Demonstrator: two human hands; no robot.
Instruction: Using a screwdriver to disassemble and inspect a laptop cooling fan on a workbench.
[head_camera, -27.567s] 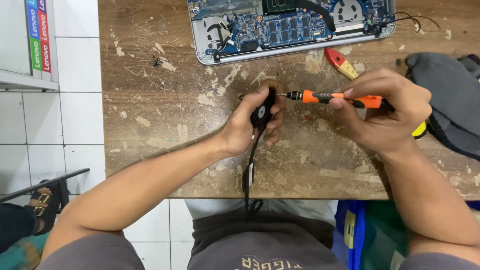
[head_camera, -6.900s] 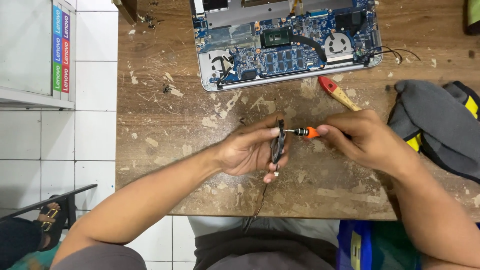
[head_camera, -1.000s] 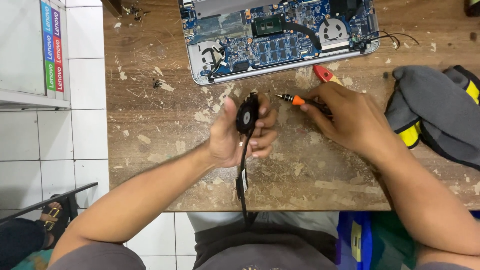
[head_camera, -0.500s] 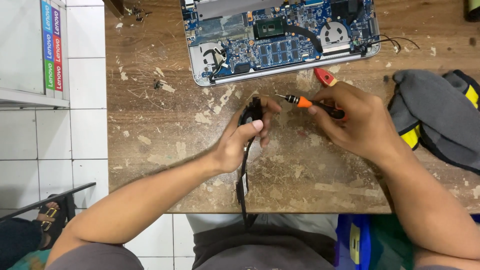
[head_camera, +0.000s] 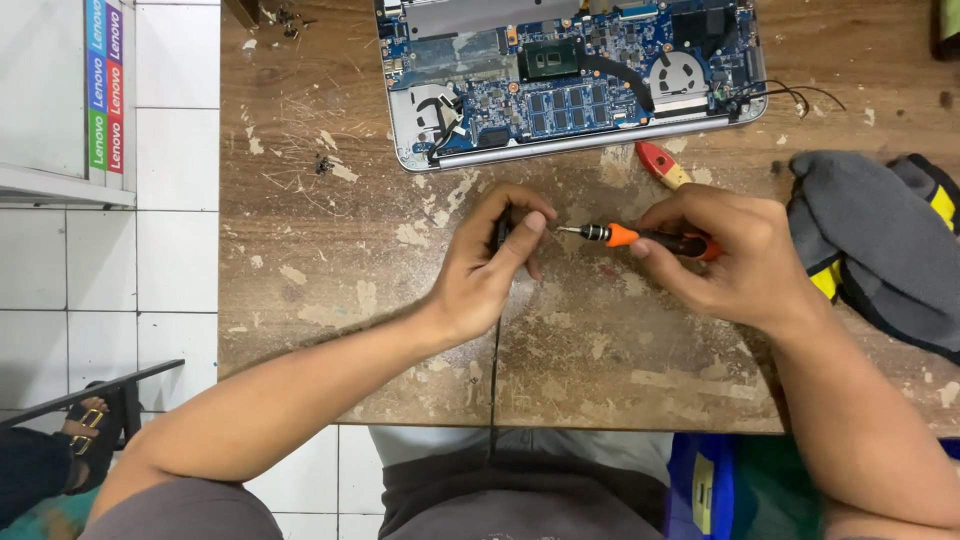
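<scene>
Item: small black part (head_camera: 503, 232), thin and edge-on, held near the middle of the surface (head_camera: 330, 290), below the opened laptop (head_camera: 570, 80) at the far edge. A dark cable (head_camera: 494, 380) runs from it toward the near edge and over it.

Left hand (head_camera: 490, 265) — clenched around the part, thumb and forefinger pinching its top, evidently to steady it for the tool. Forearm comes in diagonally from the near-left corner, wrist low on the surface.

Right hand (head_camera: 730, 255) — grasping an orange-and-black screwdriver (head_camera: 640, 238), laid almost level, tip pointing left and just beside the part — contact cannot be told. Fingers curl over the handle; forearm enters from the near-right corner.

Also present: red-handled tool (head_camera: 660, 164) near the laptop; grey-and-yellow cloth item (head_camera: 880, 250) at the right edge.
</scene>
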